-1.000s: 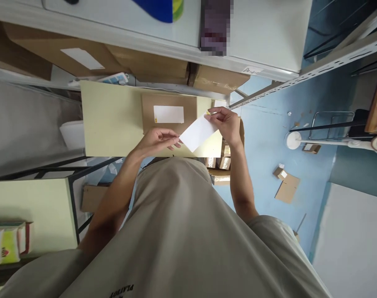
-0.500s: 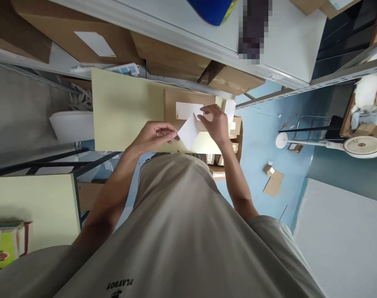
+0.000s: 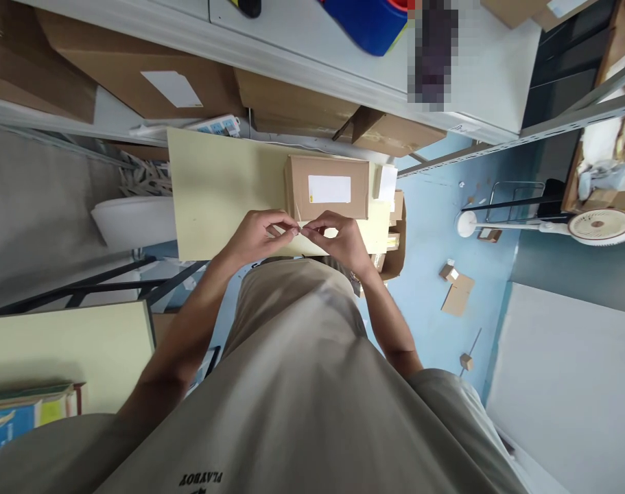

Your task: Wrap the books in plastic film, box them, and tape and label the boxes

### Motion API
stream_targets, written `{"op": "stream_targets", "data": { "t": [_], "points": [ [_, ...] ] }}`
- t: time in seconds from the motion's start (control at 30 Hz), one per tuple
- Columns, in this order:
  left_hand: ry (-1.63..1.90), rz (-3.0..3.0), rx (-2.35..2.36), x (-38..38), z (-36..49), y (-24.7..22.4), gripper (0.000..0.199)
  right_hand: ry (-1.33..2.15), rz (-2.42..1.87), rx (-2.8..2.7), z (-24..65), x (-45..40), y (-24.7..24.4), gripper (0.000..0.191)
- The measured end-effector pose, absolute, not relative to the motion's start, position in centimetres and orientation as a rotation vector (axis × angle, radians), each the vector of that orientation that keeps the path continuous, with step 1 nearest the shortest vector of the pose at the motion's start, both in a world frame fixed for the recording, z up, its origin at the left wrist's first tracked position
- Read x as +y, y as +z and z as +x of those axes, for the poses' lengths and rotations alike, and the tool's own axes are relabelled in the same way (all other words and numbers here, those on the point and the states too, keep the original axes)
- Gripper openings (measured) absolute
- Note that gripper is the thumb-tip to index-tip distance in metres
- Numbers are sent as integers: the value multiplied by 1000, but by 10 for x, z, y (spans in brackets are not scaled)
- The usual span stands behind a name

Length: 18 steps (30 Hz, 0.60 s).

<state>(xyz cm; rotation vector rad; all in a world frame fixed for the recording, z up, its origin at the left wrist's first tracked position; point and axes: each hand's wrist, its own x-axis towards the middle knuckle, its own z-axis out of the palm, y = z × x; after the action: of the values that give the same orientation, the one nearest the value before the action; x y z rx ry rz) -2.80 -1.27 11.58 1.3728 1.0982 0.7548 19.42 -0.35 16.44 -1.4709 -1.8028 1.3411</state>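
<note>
My left hand (image 3: pixel 265 234) and my right hand (image 3: pixel 337 239) meet fingertip to fingertip in front of my body, both closed in a pinch. A thin pale edge shows above the fingertips; what it belongs to is too small to make out. Just beyond the hands lies a closed brown cardboard box (image 3: pixel 337 211) with a white label (image 3: pixel 329 189) on its top. The box rests on a pale yellow table (image 3: pixel 219 185).
A small white box (image 3: pixel 385 183) stands at the table's right end. Beyond the table, a shelf (image 3: pixel 302 48) holds large cardboard boxes (image 3: pixel 302 103) underneath. An open carton (image 3: pixel 396 247) is below on the right. A white bin (image 3: pixel 134 223) stands left, a fan (image 3: pixel 600 226) far right.
My right hand has come down and left to meet my left hand, its fingers now pinched. The white sheet at my left fingertips no longer shows its face. The view has shifted slightly.
</note>
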Motion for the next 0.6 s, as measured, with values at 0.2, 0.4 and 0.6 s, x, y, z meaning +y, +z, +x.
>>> {"op": "stream_targets", "data": {
  "t": [0.2, 0.4, 0.6],
  "points": [
    [729, 1402, 1076, -13, -39, 114, 30, 1333, -1524, -1842, 182, -6, 165, 26],
    [743, 1432, 1077, -13, -50, 104, 23, 1334, -1523, -1805, 174, -4, 160, 14],
    [668, 1386, 1412, -15, -95, 42, 19, 1314, -1650, -1649, 190, -5, 155, 17]
  ]
}}
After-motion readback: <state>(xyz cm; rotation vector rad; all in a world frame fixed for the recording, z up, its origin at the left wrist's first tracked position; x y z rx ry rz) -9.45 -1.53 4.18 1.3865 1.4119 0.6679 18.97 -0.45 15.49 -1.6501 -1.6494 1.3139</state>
